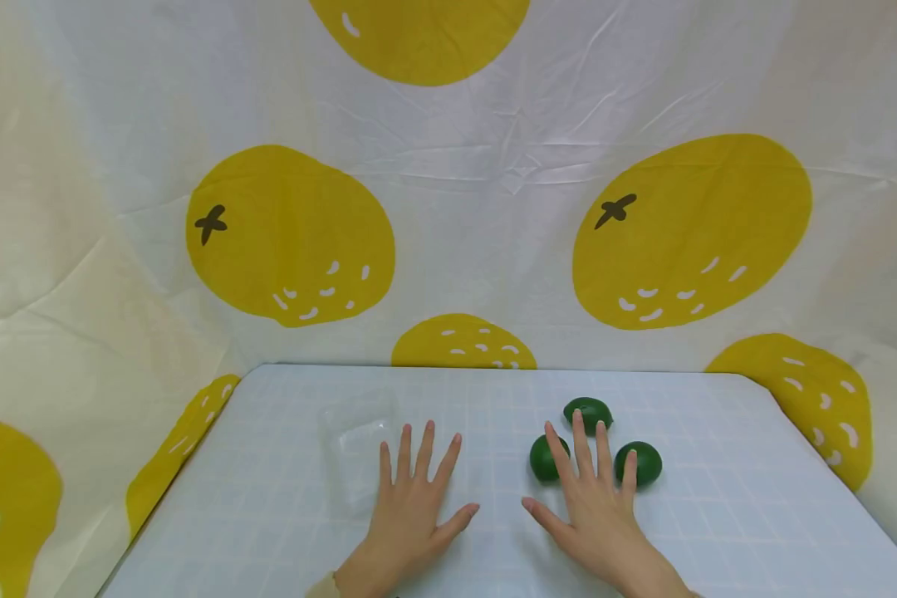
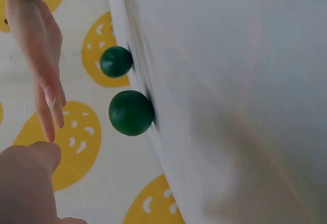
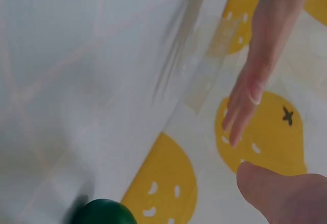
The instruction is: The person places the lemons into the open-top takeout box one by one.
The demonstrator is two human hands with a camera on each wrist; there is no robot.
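- Both grips lie flat and empty on the counter point(image 1: 718, 515); left hand point(image 1: 411, 507) beside a clear tray point(image 1: 355, 448)
- Right hand point(image 1: 594, 507) sits among three green limes point(image 1: 638, 463); curl the fingers round one lime only, so its neighbours don't roll

the table point(image 1: 718, 515) is pale blue-white with a faint grid of lighter lines. three limes are dark, glossy green: the far lime point(image 1: 588, 411), the left lime point(image 1: 547, 458) and the right lime point(image 1: 640, 463). the backdrop cloth point(image 1: 493, 208) is white to cream, printed with big mustard-yellow fruit shapes, each flecked with small white dashes, and two of them carry a dark brown cross-shaped stem mark. a clear plastic tray point(image 1: 359, 448) is colourless and nearly blends into the table. at the left hand point(image 1: 411, 519) a sliver of beige sleeve point(image 1: 321, 587) shows by the wrist; the right hand point(image 1: 598, 515) is bare.
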